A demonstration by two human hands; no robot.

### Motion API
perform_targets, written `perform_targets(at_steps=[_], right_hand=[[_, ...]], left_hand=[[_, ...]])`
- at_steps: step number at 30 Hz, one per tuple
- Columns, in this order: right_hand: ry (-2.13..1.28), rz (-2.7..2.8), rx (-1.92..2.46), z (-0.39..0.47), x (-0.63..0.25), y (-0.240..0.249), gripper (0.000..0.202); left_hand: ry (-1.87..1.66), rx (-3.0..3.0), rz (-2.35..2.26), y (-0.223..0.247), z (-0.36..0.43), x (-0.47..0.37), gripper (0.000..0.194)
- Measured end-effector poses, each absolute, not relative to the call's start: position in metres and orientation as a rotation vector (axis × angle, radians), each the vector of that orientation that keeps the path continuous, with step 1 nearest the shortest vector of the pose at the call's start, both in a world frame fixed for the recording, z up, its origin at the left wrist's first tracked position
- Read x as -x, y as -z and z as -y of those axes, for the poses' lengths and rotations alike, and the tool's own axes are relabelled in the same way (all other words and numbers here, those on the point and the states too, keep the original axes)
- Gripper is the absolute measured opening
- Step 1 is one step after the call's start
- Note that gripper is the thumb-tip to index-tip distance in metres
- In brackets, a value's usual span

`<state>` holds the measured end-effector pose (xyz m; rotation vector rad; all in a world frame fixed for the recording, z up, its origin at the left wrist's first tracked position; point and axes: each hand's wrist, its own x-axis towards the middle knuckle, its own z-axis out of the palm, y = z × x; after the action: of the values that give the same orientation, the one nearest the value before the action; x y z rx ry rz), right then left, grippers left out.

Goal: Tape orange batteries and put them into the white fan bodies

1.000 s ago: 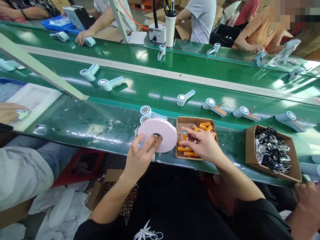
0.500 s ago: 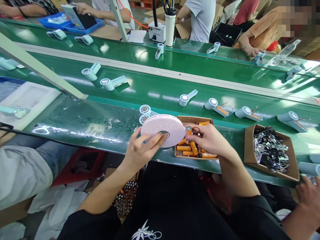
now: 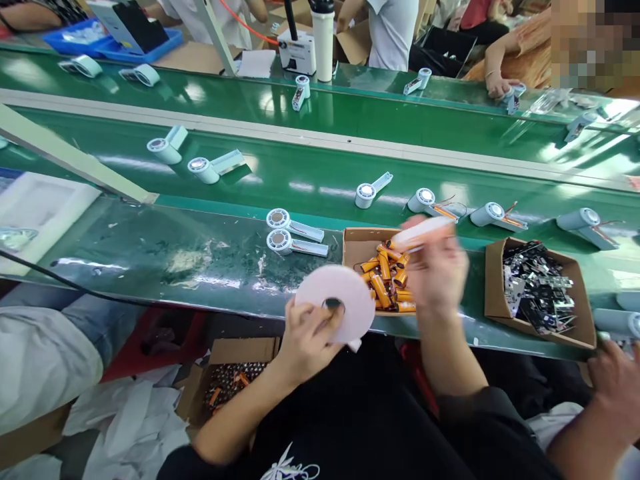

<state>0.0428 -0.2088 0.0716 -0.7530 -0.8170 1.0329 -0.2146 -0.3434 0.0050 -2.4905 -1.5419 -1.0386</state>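
My left hand [image 3: 313, 333] grips a roll of white double-sided tape [image 3: 357, 293], fingers at its centre hole, with a loose end at the lower rim. Smeared by motion, my right hand [image 3: 440, 267] is closed on an orange battery [image 3: 423, 235] with a white strip along it. Under that hand stands a cardboard box [image 3: 357, 247] of orange batteries [image 3: 383, 290], which it partly hides. Two light-blue fan bodies [image 3: 300, 240] with long handles lie side by side on the bench, left of the box.
A cardboard box of small circuit boards [image 3: 537, 290] stands to the right. More fan bodies [image 3: 367, 193] lie along the green conveyor [image 3: 280, 153], some with batteries and wires. A white foam tray [image 3: 60, 200] sits left. Another person's hand [image 3: 613, 373] is at lower right.
My right hand has moved up and right with the battery, away from the roll. My left hand has brought the tape roll down toward me, uncovering the two fan bodies.
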Motion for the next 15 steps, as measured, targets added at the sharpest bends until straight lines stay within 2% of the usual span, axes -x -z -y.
perform_targets(at_steps=[3, 5, 8, 12, 15], right_hand=[[-0.608, 0.749, 0.65, 0.193, -0.112, -0.088, 0.013], [-0.592, 0.719, 0.714, 0.201, -0.136, -0.085, 0.022], [-0.71, 0.694, 0.817, 0.228, -0.131, -0.066, 0.043], [-0.767, 0.71, 0.897, 0.247, -0.103, -0.047, 0.039], [-0.795, 0.798, 0.929, 0.243, -0.094, -0.042, 0.041]], left_hand=[[0.801, 2.407, 1.781, 0.011, 0.365, 0.282, 0.053], [0.66, 2.331, 1.888, 0.015, 0.367, 0.329, 0.056], [0.763, 2.374, 1.893, -0.001, 0.335, 0.35, 0.05], [0.873, 2.659, 1.705, -0.041, 0.215, 0.247, 0.033], [0.559, 2.777, 1.74, -0.061, 0.101, 0.143, 0.045]])
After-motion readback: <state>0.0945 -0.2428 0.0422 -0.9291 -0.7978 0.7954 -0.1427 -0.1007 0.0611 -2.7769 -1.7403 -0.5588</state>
